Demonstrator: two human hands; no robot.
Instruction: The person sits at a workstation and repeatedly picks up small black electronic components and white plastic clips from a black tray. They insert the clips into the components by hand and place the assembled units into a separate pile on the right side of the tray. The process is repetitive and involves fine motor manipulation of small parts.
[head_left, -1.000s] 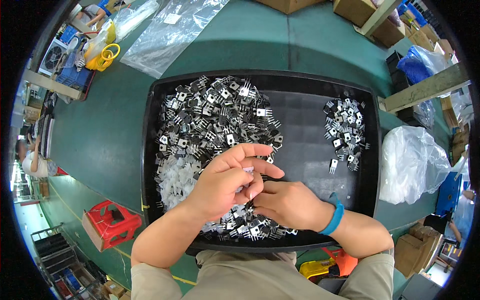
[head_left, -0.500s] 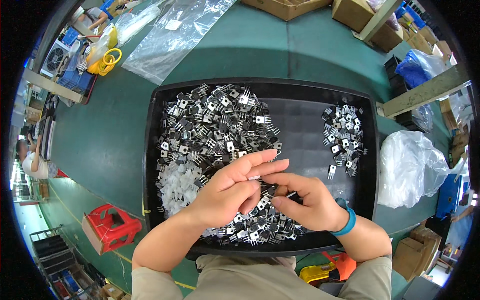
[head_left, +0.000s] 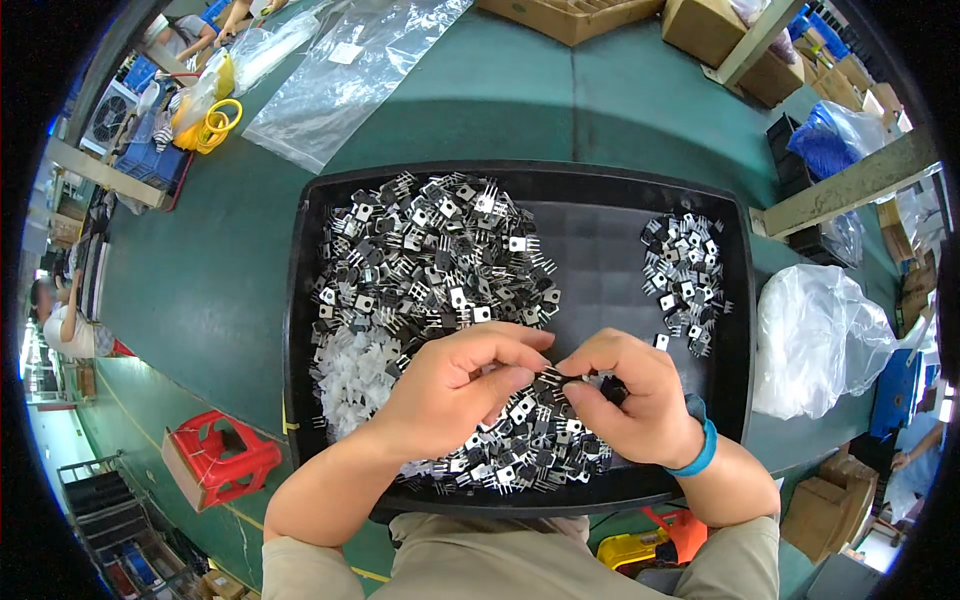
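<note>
Black rectangular plastic tray (head_left: 600, 265): on the green desk (head_left: 200, 280), with white pieces at its left and dark components in heaps.
Small milky-white translucent pieces (head_left: 350, 375): piled inside the tray's left wall, toward the person.
Large heap of black-and-silver components (head_left: 415, 245): fills the far left of the tray, parts lying at all angles.
Left hand (head_left: 440, 390): over the tray, thumb and index finger nearly together; whether they grip anything, I cannot tell.
Small black component with thin metal legs (head_left: 559, 379): between the two hands, above the front heap (head_left: 515, 465) — legs toward the left hand.
Right hand (head_left: 640, 400): thumb and index finger pinched on that component, a blue band (head_left: 703, 437) round the wrist.
Small cluster of like components (head_left: 685, 270): loose along the tray's right side.
</note>
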